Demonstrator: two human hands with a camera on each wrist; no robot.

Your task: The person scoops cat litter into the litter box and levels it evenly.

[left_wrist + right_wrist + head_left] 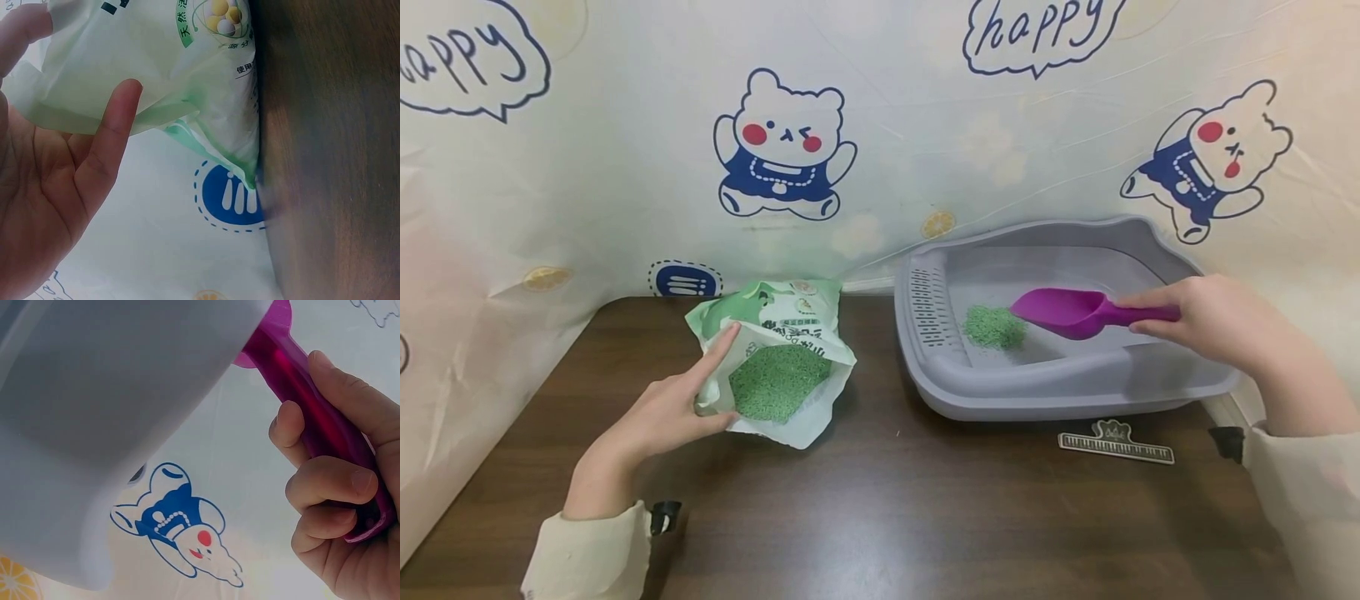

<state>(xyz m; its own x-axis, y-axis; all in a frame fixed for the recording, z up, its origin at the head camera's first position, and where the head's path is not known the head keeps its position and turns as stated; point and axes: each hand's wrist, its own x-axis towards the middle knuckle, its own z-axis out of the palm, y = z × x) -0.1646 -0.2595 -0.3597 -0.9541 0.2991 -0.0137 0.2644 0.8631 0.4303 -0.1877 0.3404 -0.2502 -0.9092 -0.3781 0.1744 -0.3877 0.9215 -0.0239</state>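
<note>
On the left, a green-and-white bag of cat litter [827, 379] stands with its mouth spread, showing green pellets [781, 383] inside. My left hand [662, 417] holds the bag's near-left rim, thumb low and index finger along the upper edge. From the left wrist view, one finger [115, 119] lies against the outside of the bag; others are partly hidden by it. My right hand [1206, 321] grips the handle of a purple scoop [1067, 312] above the grey litter box [1045, 387]. No pellets show in the scoop. Beneath its tip, a small pile of green litter [995, 327] lies on the box floor.
A flat bag clip [1116, 442] with a keyboard pattern lies just in front of the litter box. Both stand on a dark wooden table [865, 508]. Behind rises a pale printed cloth [910, 150] with bears, close to the bag and box.
</note>
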